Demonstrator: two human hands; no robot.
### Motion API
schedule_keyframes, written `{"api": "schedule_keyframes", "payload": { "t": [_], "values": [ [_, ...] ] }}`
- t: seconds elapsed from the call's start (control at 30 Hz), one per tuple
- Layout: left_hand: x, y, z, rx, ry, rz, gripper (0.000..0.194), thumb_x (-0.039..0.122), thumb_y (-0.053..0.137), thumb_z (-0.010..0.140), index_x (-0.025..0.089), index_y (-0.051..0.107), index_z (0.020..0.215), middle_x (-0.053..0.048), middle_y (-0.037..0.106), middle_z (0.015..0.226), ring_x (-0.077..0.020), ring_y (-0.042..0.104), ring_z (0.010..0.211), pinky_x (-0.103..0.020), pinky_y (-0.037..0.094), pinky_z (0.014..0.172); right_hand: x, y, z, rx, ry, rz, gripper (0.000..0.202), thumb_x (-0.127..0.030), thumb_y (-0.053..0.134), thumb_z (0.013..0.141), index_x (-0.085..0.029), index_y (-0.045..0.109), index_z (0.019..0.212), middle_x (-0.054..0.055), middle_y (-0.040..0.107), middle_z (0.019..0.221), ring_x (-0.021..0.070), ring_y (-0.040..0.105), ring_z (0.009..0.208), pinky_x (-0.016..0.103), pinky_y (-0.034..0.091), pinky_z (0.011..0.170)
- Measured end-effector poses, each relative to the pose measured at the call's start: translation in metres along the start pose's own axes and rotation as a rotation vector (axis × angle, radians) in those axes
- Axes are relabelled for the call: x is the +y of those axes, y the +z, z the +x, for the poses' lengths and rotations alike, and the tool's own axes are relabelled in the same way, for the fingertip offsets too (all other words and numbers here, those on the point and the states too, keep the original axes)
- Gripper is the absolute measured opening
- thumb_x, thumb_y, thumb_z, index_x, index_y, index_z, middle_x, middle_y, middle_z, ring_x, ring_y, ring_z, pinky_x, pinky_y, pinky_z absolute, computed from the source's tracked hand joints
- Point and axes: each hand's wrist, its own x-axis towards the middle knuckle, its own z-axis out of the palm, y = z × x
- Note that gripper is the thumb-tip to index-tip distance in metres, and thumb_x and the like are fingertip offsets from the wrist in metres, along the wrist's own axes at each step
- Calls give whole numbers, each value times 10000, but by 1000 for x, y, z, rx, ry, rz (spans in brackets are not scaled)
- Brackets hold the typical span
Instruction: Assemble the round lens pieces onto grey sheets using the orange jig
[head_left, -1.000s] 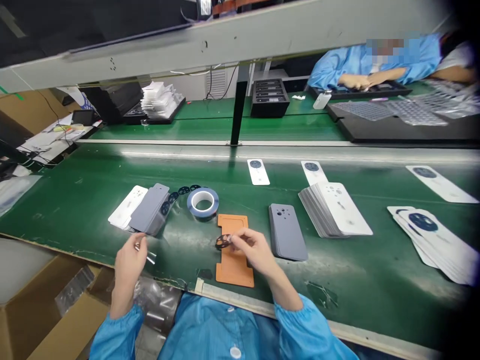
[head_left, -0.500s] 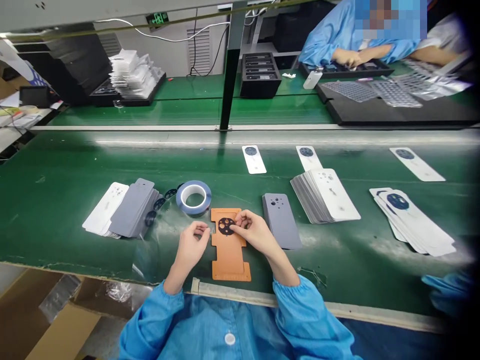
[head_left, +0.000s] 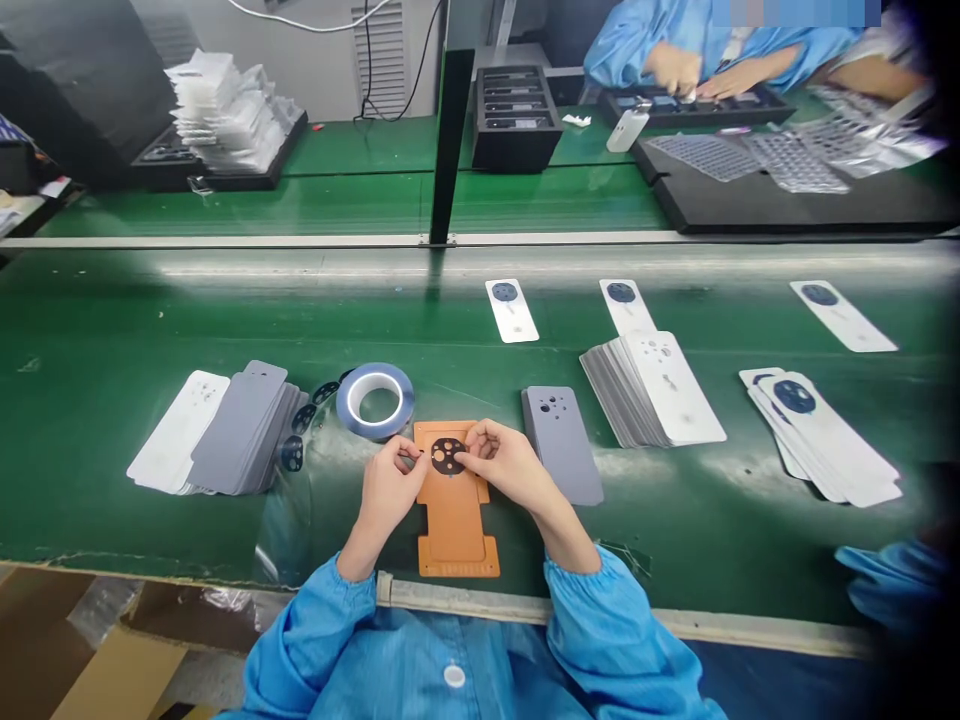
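An orange fixture plate (head_left: 456,520) with notched sides lies in front of me. Over its upper part is a black round sticker with holes (head_left: 448,456). My right hand (head_left: 504,462) pinches the sticker's right edge between thumb and fingers. Close to its left edge, my left hand (head_left: 393,480) is closed in a pinch; whatever its fingertips hold is too small to make out. Left of the fixture stand a roll of blue tape (head_left: 409,400) and a clear strip (head_left: 289,520) with several black round stickers (head_left: 292,453) along it.
Grey panels (head_left: 240,430) and white panels (head_left: 176,430) are stacked at left. To the right are another grey stack (head_left: 562,450), a fanned white stack (head_left: 671,385) and panels with dark discs (head_left: 832,430). A post (head_left: 450,140) rises behind; a co-worker's hands (head_left: 712,80) work beyond it.
My left hand has moved in to the sticker's left edge. The right hand keeps its pinch on the sticker. The whole view has tilted downward slightly.
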Motion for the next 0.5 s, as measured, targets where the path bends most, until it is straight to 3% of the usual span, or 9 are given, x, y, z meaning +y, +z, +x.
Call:
{"api": "schedule_keyframes", "payload": {
  "t": [0.2, 0.37, 0.5],
  "values": [
    [10, 2, -1, 7, -47, 43, 208, 404, 665, 823, 224, 581, 763, 41, 575, 604, -142, 547, 560, -252, 376, 595, 2, 5, 1, 21, -10, -21, 184, -323, 747, 750, -216, 604, 792, -32, 611, 663, 135, 554, 590, 262, 453, 563],
    [12, 3, 0, 7, -61, 59, 155, 346, 659, 797, 223, 575, 756, 33, 619, 660, -135, 548, 573, -250, 377, 598, 7, -3, 2, 41, -2, -87, 246, -377, 784, 769, -220, 595, 763, -69, 487, 584, 122, 458, 541, 260, 362, 529],
    [11, 4, 0, 8, -50, 67, 165, 353, 659, 800, 220, 574, 752, 36, 624, 653, -127, 539, 551, -250, 370, 590, 11, -15, 2, 15, 36, 45, 352, -487, 819, 751, -210, 606, 786, -34, 582, 657, 138, 528, 601, 273, 431, 580]
  ]
}}
